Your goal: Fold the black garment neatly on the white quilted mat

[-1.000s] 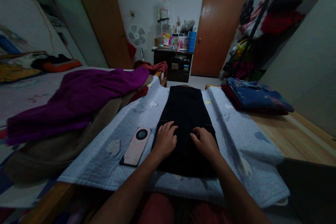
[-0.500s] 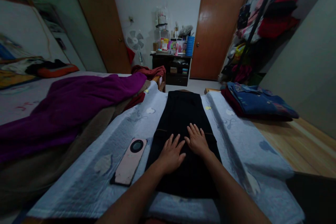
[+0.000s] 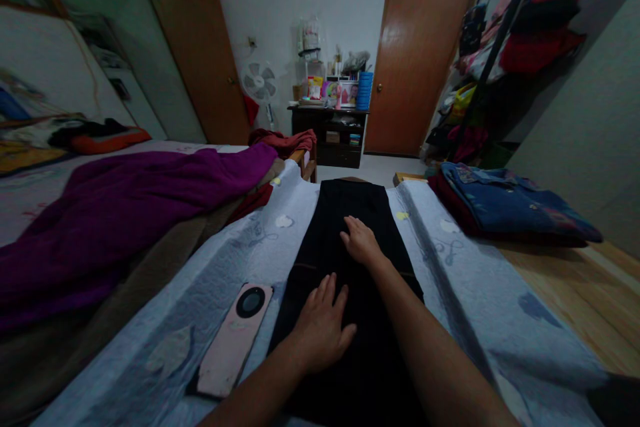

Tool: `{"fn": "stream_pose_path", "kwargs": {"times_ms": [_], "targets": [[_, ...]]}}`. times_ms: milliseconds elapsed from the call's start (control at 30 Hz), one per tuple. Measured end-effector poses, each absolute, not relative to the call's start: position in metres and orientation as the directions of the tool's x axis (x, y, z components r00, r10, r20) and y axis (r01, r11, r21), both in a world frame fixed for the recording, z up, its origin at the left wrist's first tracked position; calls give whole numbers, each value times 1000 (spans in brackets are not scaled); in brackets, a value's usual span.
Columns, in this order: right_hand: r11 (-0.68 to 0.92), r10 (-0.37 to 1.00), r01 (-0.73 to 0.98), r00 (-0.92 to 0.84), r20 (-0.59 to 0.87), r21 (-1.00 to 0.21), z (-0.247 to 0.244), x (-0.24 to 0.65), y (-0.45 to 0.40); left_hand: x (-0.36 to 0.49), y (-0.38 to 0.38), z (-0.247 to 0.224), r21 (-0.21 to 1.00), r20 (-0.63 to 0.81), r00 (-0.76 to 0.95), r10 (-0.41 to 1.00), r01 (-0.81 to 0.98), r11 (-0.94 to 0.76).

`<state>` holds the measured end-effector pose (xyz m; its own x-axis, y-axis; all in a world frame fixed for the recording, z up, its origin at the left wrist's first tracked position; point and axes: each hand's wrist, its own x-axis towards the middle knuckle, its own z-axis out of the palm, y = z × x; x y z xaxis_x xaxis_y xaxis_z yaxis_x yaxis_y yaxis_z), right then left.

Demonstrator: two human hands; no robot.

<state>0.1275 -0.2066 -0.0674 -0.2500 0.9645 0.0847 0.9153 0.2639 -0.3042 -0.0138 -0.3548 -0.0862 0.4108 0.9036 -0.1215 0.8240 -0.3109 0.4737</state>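
Note:
A black garment [image 3: 350, 197] lies flat and lengthwise on a pale blue patterned sheet [image 3: 270, 230]. My left hand [image 3: 325, 327] rests palm down on its near part, fingers spread, holding nothing. Farther up the garment, my right hand [image 3: 361, 240] lies palm down, its fingers stretched to the left and nothing in its grasp. A pink phone [image 3: 233, 343] with a round black camera ring lies face down on the sheet, left of my left forearm.
On the left is a purple blanket [image 3: 150, 193]. Folded blue clothing [image 3: 505, 200] sits on a wooden surface [image 3: 575, 287] at the right. Behind stand a dark cabinet [image 3: 327, 157], a fan [image 3: 259, 82] and a wooden door [image 3: 405, 53].
My right hand has slid forward and slightly left over the black garment. My left hand is now nearer to me, and the view has shifted so that the phone appears lower.

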Motion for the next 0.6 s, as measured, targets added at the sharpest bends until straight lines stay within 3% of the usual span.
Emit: {"fn": "stream_pose_path", "kwargs": {"times_ms": [167, 367, 500, 600], "targets": [[249, 969, 939, -242, 59, -239, -102, 124, -206, -23, -344, -74, 554, -136, 433, 891, 779, -294], [254, 967, 944, -242, 82, -209, -110, 124, -208, -33, -280, -65, 692, 37, 394, 918, 653, -308], [279, 957, 939, -255, 138, -198, -114, 125, -207, -29, -209, -70, 619, 221, 257, 941, 709, -339], [280, 956, 940, -256, 142, -194, -117, 125, -207, -20, -158, -78, 635, 236, 209, 949, 706, -313]]}}
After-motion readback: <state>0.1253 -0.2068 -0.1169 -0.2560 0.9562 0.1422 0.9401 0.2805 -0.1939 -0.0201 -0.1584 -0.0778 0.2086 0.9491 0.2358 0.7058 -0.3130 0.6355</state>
